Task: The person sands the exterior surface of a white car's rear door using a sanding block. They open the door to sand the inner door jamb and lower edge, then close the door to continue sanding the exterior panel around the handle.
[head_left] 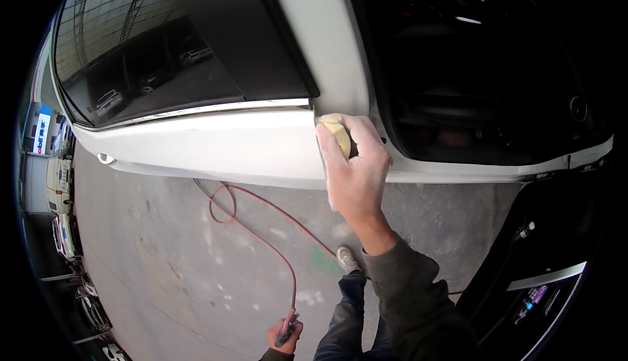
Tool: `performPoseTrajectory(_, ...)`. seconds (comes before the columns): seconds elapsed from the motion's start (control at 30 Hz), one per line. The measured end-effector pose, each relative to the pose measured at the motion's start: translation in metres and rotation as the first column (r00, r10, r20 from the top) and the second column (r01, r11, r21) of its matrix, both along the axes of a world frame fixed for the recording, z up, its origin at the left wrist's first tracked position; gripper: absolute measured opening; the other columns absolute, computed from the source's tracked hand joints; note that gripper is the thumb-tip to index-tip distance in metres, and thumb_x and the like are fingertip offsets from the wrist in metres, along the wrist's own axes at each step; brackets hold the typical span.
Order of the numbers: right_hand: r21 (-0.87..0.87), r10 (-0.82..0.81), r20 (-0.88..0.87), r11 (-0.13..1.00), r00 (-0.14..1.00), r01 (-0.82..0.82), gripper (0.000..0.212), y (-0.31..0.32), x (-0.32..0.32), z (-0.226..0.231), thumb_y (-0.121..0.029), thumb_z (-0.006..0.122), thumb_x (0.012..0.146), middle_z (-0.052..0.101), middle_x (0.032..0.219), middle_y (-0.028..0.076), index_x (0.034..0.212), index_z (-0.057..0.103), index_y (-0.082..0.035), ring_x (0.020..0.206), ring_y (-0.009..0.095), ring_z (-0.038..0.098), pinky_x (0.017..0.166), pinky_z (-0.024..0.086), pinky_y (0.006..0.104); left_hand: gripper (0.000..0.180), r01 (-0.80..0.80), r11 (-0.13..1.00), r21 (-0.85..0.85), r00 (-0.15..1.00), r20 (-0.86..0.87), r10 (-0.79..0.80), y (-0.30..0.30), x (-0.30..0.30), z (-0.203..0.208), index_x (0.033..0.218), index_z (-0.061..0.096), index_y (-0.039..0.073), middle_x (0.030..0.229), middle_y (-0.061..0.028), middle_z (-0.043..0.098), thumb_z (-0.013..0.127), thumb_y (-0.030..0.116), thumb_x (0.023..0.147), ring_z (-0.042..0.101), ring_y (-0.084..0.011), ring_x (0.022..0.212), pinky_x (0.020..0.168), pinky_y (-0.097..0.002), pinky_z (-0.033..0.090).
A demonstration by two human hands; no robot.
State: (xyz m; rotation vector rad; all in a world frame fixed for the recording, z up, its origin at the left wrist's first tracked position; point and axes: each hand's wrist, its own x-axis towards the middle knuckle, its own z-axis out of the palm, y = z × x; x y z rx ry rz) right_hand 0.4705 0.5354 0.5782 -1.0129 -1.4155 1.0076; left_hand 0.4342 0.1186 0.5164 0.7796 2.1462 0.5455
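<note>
My right hand [360,165], dusted white, is closed round a yellow sanding pad [339,136]. It presses against the white car's body [261,140], beside the door edge below the dark rear window. White dust coats the nearby pillar [327,27]. Lower down, my left hand [286,337] grips a dark air blow gun [286,335] by its handle. A red air hose [288,266] runs from the gun across the floor. My fingers hide part of the gun and of the pad.
Grey concrete floor [163,230] lies below the car, with my shoe [348,258] on it. An open front door [549,276] stands at the right, bottles in its pocket. The dark cabin opening [471,86] is at upper right. Several parked vehicles [60,184] line the far left.
</note>
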Motion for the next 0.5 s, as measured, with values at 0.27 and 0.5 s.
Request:
performPoseTrajectory(0.27, 0.227, -0.015, 0.087, 0.974, 0.996, -0.005, 0.014, -0.005, 0.004, -0.01, 0.001, 0.068, 0.082, 0.062, 0.087, 0.011, 0.096, 0.067, 0.001, 0.075, 0.024, 0.062, 0.065, 0.049, 0.0324, 0.012, -0.16, 0.986, 0.035, 0.976, 0.158, 0.153, 0.003, 0.01, -0.008, 0.088, 0.065, 0.002, 0.058, -0.0032, 0.058, 0.065, 0.013, 0.084, 0.059, -0.0161, 0.055, 0.108, -0.0402, 0.04)
performPoseTrajectory(0.5, 0.163, -0.023, 0.054, 0.986, 0.998, 0.014, 0.015, -0.005, 0.004, -0.012, 0.002, 0.071, 0.079, 0.062, 0.087, 0.011, 0.093, 0.066, 0.0, 0.076, 0.025, 0.062, 0.065, 0.049, 0.033, 0.016, -0.191, 0.981, 0.045, 0.968, 0.174, 0.181, -0.009, 0.007, -0.022, 0.092, 0.069, 0.0, 0.08, -0.0058, 0.07, 0.076, 0.008, 0.08, 0.065, -0.011, 0.074, 0.073, -0.0284, 0.052)
